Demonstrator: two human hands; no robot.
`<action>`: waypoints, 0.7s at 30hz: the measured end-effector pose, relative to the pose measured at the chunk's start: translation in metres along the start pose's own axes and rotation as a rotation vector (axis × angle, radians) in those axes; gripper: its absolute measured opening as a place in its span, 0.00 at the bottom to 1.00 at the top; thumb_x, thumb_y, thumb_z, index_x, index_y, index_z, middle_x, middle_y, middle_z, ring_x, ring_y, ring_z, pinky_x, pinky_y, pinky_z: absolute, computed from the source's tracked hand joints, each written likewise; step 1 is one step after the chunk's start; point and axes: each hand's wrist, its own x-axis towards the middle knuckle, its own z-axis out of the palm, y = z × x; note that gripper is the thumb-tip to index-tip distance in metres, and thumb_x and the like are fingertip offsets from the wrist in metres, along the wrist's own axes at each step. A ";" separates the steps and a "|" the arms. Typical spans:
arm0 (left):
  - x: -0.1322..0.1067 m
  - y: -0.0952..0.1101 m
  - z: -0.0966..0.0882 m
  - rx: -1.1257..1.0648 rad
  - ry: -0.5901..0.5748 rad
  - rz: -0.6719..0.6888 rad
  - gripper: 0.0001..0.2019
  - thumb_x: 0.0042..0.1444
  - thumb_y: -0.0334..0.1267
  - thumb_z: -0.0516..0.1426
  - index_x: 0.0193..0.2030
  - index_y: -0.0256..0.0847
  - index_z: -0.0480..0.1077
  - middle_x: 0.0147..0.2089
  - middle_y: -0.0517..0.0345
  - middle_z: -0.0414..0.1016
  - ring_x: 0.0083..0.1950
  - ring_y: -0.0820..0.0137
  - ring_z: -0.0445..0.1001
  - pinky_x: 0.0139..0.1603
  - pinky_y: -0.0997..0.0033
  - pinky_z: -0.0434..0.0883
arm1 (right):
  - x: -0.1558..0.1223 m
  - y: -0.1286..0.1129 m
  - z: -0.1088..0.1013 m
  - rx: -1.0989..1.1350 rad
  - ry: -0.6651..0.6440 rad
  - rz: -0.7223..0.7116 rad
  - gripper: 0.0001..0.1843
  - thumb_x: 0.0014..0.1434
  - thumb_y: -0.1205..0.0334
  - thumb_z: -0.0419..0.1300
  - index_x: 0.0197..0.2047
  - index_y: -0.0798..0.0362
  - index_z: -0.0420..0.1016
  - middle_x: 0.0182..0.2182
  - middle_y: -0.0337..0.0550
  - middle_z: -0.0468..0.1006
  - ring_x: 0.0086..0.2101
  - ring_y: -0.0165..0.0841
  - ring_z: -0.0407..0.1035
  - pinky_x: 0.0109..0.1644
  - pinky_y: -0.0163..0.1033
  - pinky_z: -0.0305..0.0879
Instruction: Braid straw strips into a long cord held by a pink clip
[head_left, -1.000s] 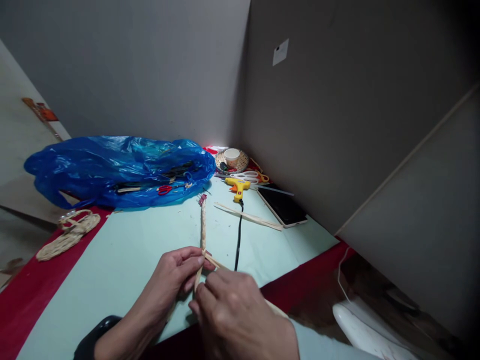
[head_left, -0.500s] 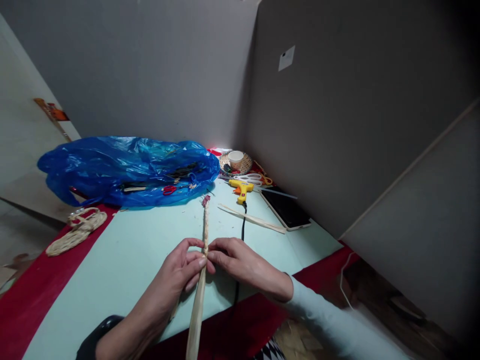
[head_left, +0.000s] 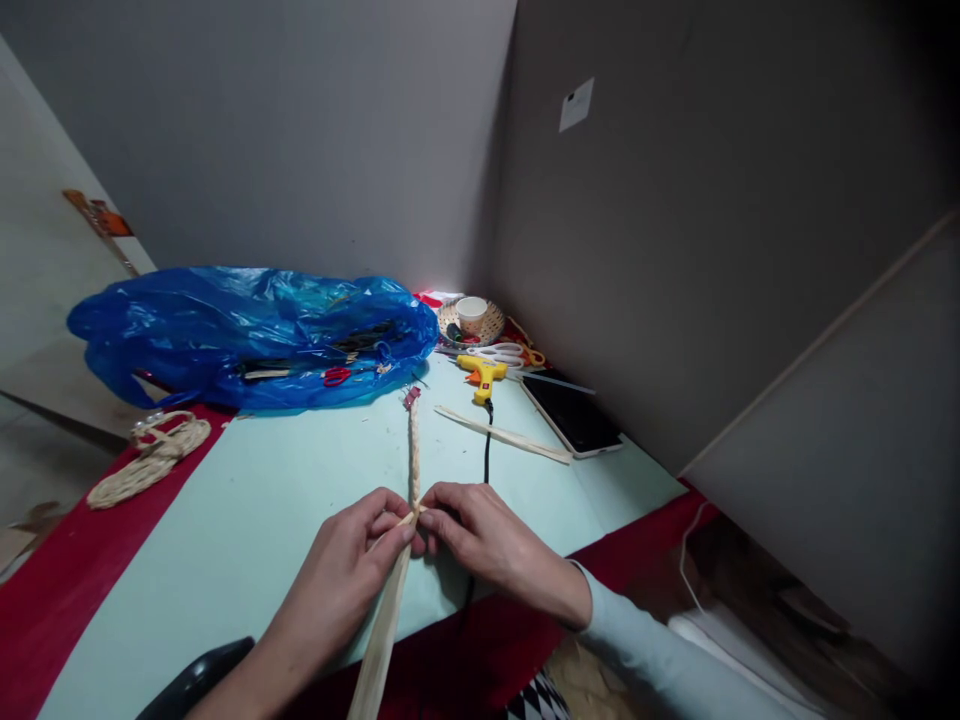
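A pale braid of flat plant-fibre strips runs away from me over the table, its far end held in a pink binder clip. My left hand pinches a strip at the near end of the braid, thumb against fingers. Opposite it, my right hand pinches another strip at the same crossing point. Loose unbraided strips hang from there toward me, over the table's front edge. The fingertips partly hide the crossing.
A blue plastic bag holding red-handled scissors lies at the back left, near a woven sandal-shaped piece. A yellow glue gun, its black cord, loose strips, a phone and a basket with a white cup lie right.
Both hands have come slightly nearer to me along the braid. The strips between them are now drawn apart sideways, and the loose lengths hang more to the left.
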 end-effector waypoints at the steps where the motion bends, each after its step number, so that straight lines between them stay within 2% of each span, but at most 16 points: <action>1: 0.000 -0.001 0.000 -0.007 -0.005 -0.003 0.09 0.61 0.43 0.52 0.33 0.43 0.67 0.32 0.61 0.78 0.36 0.66 0.73 0.38 0.71 0.63 | 0.000 0.000 -0.002 -0.025 -0.004 0.003 0.12 0.66 0.63 0.51 0.35 0.56 0.73 0.31 0.41 0.78 0.32 0.29 0.68 0.35 0.32 0.57; 5: 0.000 -0.003 0.000 0.011 -0.001 -0.009 0.09 0.61 0.43 0.52 0.34 0.42 0.67 0.31 0.61 0.78 0.34 0.67 0.71 0.36 0.71 0.62 | 0.002 -0.004 -0.007 -0.064 -0.019 -0.006 0.13 0.66 0.63 0.51 0.35 0.56 0.75 0.31 0.41 0.77 0.32 0.29 0.67 0.36 0.31 0.56; 9: -0.002 -0.001 -0.004 -0.065 -0.010 -0.028 0.08 0.60 0.43 0.53 0.35 0.42 0.68 0.32 0.60 0.79 0.36 0.67 0.70 0.37 0.71 0.61 | 0.005 -0.006 -0.009 -0.087 -0.006 -0.029 0.13 0.65 0.64 0.52 0.33 0.56 0.75 0.26 0.38 0.74 0.27 0.26 0.62 0.32 0.30 0.52; 15: 0.000 0.002 -0.007 -0.166 -0.075 -0.082 0.10 0.59 0.44 0.55 0.35 0.40 0.69 0.31 0.60 0.77 0.34 0.69 0.69 0.36 0.72 0.60 | 0.005 -0.007 -0.006 -0.304 0.012 -0.063 0.09 0.59 0.68 0.55 0.29 0.55 0.72 0.20 0.35 0.67 0.22 0.24 0.53 0.27 0.33 0.44; 18: 0.000 -0.002 -0.005 -0.104 -0.044 -0.041 0.09 0.60 0.43 0.53 0.34 0.42 0.67 0.30 0.61 0.77 0.35 0.68 0.70 0.37 0.71 0.61 | 0.003 -0.008 -0.002 -0.381 0.073 -0.068 0.06 0.56 0.70 0.56 0.28 0.55 0.70 0.22 0.37 0.69 0.23 0.25 0.52 0.28 0.34 0.43; 21: -0.002 -0.003 -0.002 0.039 0.019 -0.014 0.09 0.61 0.44 0.52 0.34 0.43 0.67 0.30 0.62 0.76 0.34 0.67 0.69 0.35 0.71 0.62 | 0.001 -0.008 -0.002 -0.277 0.058 -0.055 0.08 0.59 0.67 0.54 0.29 0.56 0.71 0.22 0.36 0.70 0.23 0.25 0.54 0.28 0.33 0.45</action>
